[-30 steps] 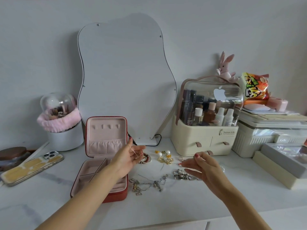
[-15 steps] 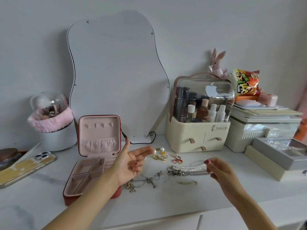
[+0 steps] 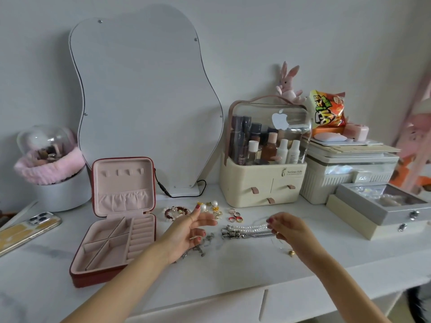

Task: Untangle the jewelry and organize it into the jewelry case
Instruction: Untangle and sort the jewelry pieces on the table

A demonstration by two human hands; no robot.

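Two bare forearms come into shot from the bottom edge, no sleeves anywhere, no watch or bracelet on either wrist as far as the view goes. The left hand [image 3: 186,231] has dark red polish on the nails, pretty glossy, you can see it on the thumb and a couple of fingertips. There's also a thin pale band on one of its fingers, looks like a slim ring, too small to say more. The right hand [image 3: 289,231] has the same dark red polish, visible on at least one nail near the top of the hand. Nails look short and rounded on both hands.
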